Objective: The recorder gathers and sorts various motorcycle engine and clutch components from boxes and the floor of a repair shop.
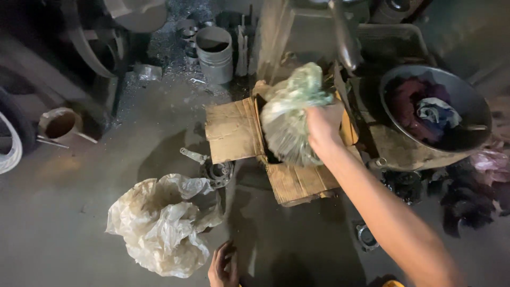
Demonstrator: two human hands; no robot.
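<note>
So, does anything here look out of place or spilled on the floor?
Yes. A crumpled, stained plastic sheet lies loose on the floor near the left hand. Metal shavings are scattered around the metal cylinder. The cardboard box below the right hand looks torn.

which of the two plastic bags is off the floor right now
The greenish bag, gripped by the right hand above the open cardboard box. The other, a crumpled yellowish-white bag, lies on the floor.
</note>
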